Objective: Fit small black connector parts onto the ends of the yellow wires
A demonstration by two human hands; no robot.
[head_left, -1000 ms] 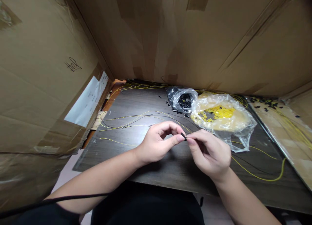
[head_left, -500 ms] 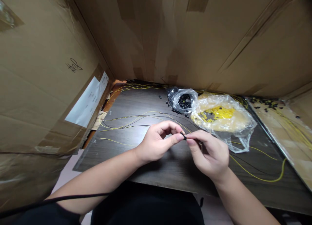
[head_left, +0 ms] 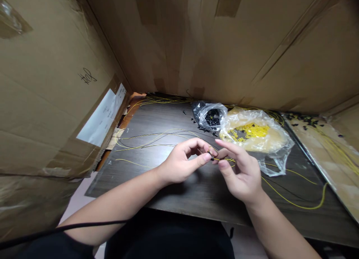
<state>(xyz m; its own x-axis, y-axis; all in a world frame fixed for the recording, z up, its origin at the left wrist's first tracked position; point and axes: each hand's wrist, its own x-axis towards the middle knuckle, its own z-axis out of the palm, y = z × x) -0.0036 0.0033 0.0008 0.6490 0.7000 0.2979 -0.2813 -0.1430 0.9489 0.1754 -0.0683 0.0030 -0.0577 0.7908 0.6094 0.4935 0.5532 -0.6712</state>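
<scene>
Between thumb and forefinger, my left hand (head_left: 186, 160) pinches a small black plastic part (head_left: 211, 156) above the middle of the table. A thin yellow wire (head_left: 230, 160) shows beside the part and runs behind my right hand. My right hand (head_left: 241, 173) is just right of the part, its thumb and forefinger spread apart. Its other fingers are curled close to the wire, partly hidden; whether they touch it I cannot tell. How the wire meets the black part is too small to make out.
Behind my hands lie a clear bag of black parts (head_left: 212, 117) and a larger bag of yellow pieces (head_left: 256, 131). Loose yellow and black wires (head_left: 146, 134) cross the dark table (head_left: 179, 197). Cardboard walls (head_left: 179, 46) enclose the back and sides. Black pieces (head_left: 307, 120) lie at far right.
My right thumb and forefinger have let go of the black part and spread apart, moving slightly right. My left hand still holds the part in nearly the same place.
</scene>
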